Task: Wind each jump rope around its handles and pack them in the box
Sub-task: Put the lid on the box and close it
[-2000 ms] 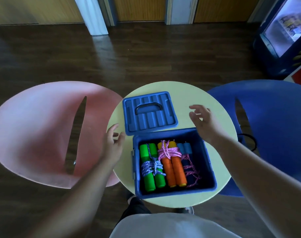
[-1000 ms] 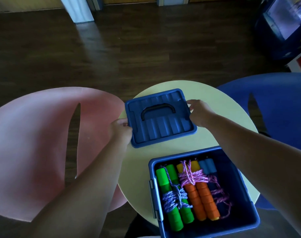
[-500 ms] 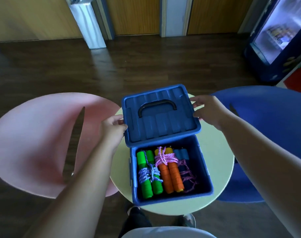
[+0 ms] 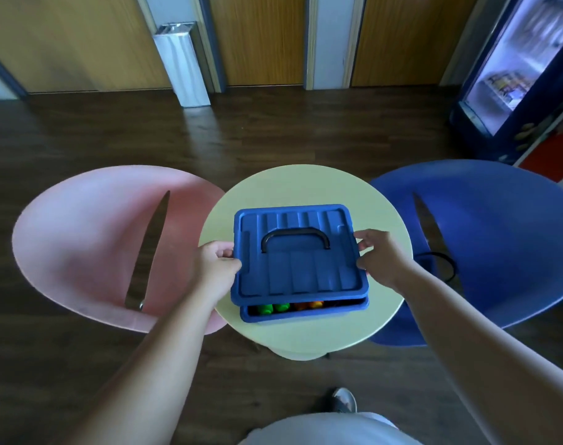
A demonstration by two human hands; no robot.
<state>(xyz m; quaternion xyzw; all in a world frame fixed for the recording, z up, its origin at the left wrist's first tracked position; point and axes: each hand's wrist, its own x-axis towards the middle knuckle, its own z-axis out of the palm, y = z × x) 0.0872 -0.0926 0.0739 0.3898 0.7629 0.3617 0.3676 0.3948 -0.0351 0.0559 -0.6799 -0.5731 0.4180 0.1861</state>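
Lid (image 4: 305, 271) moved over box (image 4: 305, 314); left hand (image 4: 214, 264), right hand (image 4: 379, 258) grip edges.

Both forearms are bare along the whole length that is visible, and so are the left hand (image 4: 214, 268) and the right hand (image 4: 381, 258). At the bottom edge the person wears a pale, grey-white garment (image 4: 325, 428) of smooth cloth. Just above it shows the toe of one grey sports shoe (image 4: 345, 400).
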